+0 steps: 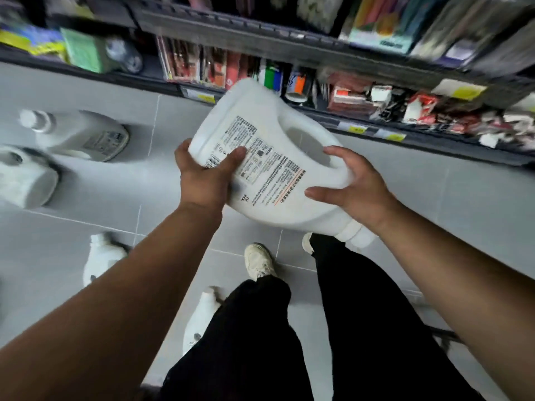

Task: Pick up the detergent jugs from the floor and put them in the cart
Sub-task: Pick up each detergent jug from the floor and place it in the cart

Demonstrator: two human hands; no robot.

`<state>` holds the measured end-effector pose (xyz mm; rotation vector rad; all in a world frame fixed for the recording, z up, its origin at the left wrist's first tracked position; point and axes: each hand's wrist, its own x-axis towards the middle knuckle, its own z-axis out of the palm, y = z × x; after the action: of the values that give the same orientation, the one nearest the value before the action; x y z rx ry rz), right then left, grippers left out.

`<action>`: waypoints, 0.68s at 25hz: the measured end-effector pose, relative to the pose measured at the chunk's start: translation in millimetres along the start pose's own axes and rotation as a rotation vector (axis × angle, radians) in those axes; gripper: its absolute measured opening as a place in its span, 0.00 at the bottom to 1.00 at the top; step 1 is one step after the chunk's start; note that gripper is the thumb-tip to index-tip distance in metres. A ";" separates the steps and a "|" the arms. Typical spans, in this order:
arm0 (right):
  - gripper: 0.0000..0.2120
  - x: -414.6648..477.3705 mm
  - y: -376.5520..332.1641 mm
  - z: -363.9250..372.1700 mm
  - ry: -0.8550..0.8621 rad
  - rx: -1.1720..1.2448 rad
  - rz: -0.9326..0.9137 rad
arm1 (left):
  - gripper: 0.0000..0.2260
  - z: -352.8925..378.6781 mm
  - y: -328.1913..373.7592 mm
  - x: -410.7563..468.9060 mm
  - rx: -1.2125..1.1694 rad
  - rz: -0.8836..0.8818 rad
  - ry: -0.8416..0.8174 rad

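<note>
Grey tiled floor (pixel 434 198), shop shelves (pixel 376 111) beyond. Jug (pixel 269 140) held in the air, long axis slanting, cap toward lower right. Left hand (pixel 202 175) grips base end, right hand (pixel 353 183) handle end, fingers (pixel 335 153) curled round it. Other jugs (pixel 84 137) lie left. Cart unseen.

1. Both legs wear loose black fabric trousers (pixel 362 328), wide at the hems and reaching down to the shoes.
2. The left foot wears a cream-white laced sneaker (pixel 259 260); the matching right sneaker (pixel 307 243) shows only its toe.
3. Both forearms (pixel 130 299) are bare up to the frame edge.
</note>
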<state>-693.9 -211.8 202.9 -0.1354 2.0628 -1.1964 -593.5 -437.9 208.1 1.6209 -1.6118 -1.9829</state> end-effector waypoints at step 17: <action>0.32 -384.8 -132.1 -239.5 0.800 0.151 -0.133 | 0.27 165.8 222.5 -378.2 0.134 0.531 -0.738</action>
<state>-602.6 48.4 586.1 0.3399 2.6454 -1.6663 -670.1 -184.4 595.2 0.3587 -2.1316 -2.2922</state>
